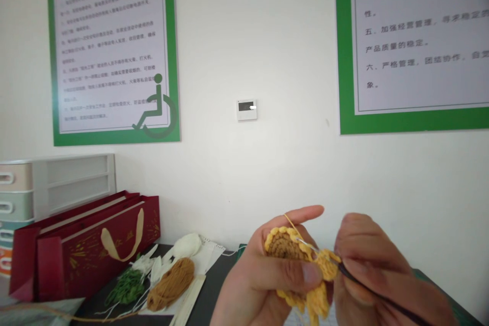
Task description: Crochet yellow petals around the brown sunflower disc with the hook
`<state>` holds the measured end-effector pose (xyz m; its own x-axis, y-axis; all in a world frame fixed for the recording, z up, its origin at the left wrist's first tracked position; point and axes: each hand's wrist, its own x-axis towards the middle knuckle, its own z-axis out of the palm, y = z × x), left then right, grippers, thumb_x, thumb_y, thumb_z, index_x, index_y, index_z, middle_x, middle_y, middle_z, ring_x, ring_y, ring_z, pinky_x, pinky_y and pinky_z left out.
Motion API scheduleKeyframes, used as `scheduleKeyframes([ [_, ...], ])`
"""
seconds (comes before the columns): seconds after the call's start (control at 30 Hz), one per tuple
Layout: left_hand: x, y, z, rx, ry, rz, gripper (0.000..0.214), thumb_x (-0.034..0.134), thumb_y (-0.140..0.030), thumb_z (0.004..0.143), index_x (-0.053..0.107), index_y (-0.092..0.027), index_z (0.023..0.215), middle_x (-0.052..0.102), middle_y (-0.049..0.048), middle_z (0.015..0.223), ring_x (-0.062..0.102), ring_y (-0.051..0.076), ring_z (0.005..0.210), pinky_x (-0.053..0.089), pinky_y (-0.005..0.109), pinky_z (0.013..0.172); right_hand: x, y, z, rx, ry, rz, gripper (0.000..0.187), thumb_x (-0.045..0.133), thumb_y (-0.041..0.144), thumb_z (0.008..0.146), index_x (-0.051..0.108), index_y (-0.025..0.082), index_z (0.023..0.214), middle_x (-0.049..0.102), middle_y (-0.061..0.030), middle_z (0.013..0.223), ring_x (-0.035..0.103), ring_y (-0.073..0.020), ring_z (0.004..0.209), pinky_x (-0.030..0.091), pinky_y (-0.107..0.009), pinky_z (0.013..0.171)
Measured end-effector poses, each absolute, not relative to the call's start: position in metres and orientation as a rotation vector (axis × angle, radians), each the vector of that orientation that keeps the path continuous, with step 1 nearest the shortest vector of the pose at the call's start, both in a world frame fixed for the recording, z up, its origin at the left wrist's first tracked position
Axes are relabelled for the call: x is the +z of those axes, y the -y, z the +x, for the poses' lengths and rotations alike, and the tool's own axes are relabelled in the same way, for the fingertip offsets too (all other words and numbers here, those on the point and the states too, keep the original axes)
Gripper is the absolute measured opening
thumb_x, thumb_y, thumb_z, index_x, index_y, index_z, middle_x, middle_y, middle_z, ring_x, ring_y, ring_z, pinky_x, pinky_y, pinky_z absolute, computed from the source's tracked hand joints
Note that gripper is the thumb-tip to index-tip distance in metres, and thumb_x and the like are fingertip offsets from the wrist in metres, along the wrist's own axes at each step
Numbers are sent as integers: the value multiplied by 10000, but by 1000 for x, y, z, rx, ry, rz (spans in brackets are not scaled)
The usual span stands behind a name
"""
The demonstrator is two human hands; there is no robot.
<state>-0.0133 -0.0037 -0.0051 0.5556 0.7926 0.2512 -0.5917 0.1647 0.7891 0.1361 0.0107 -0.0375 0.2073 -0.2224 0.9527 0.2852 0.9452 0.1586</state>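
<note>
My left hand point(267, 275) pinches a round crochet piece point(288, 247) between thumb and fingers. Its middle is brown and its edge is yellow, with yellow petal-like stitches hanging below. A yellow strand runs up over my raised left index finger. Closed around the dark handle of a crochet hook point(367, 288) is my right hand point(372, 265). The hook's thin metal tip lies at the yellow edge, near the left thumb. Part of the piece is hidden behind the thumb.
On the dark table point(208, 285) at left lie a brown yarn skein point(171, 282), green yarn point(128, 285) and white yarn point(187, 245). Red gift bags point(95, 249) stand by a drawer unit point(76, 178). The wall behind carries green-framed posters point(114, 51) and a small panel point(246, 110).
</note>
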Motion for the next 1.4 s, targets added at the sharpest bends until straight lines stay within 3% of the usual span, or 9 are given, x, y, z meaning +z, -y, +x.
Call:
scheduleKeyframes([
  [0.07,-8,1,-12,960,-177,988,693,858,-85,553,777,-160,1237,653,13,729,664,161,597,498,261,579,-32,-12,125,-161,1198,57,132,653,120,923,703,195,1019,621,-1,694,493,-158,555,390,-379,531],
  [0.27,-8,0,-8,1014,-77,987,657,802,-48,602,761,-131,1253,664,9,728,675,147,573,524,243,557,-31,-6,112,133,1188,60,30,663,239,956,689,239,971,630,-8,699,523,-168,602,458,-370,550],
  [0.43,-6,-1,-6,931,56,990,657,749,-12,546,784,-114,1195,762,84,884,683,136,584,495,199,497,-34,-1,117,645,1212,12,134,623,402,987,638,284,926,573,15,738,570,-150,615,413,-294,511],
  [0.6,-9,-8,-14,924,-27,1042,638,789,-10,525,805,-133,1151,743,52,746,680,150,584,529,215,501,-32,-2,131,673,1292,-17,164,547,399,1027,633,278,959,566,11,682,513,-155,667,451,-320,635],
  [0.73,-11,-11,-19,907,-56,1045,552,784,7,490,839,-161,1013,718,16,694,656,134,546,523,213,482,-35,-2,135,758,1273,-66,226,461,399,1053,617,274,949,495,10,670,459,-162,664,416,-313,624],
  [0.87,-2,-1,-21,987,-35,1138,474,751,19,527,839,-120,972,721,25,727,656,118,659,489,177,586,-34,-1,131,989,1252,-83,297,426,397,1060,609,245,882,461,16,663,433,-145,642,399,-300,626],
  [0.97,5,10,-21,1152,-151,1267,336,809,-31,703,823,-143,1019,754,50,822,689,154,803,501,204,719,-33,-4,128,1111,1243,-108,298,484,403,1044,568,230,817,479,20,689,441,-136,658,411,-290,645],
  [1.27,0,14,-21,1390,-481,1333,407,913,-216,696,824,-266,1090,534,-36,696,413,68,590,325,202,561,-41,-15,120,461,1287,-111,59,585,235,1010,618,278,987,594,18,818,561,-138,749,467,-289,666],
  [1.4,0,18,-19,1371,-518,1361,477,900,-224,713,805,-280,1177,564,-19,696,423,84,605,330,217,578,-34,-5,132,-78,1396,-169,214,657,93,913,696,263,1037,643,7,774,579,-164,708,443,-344,637],
])
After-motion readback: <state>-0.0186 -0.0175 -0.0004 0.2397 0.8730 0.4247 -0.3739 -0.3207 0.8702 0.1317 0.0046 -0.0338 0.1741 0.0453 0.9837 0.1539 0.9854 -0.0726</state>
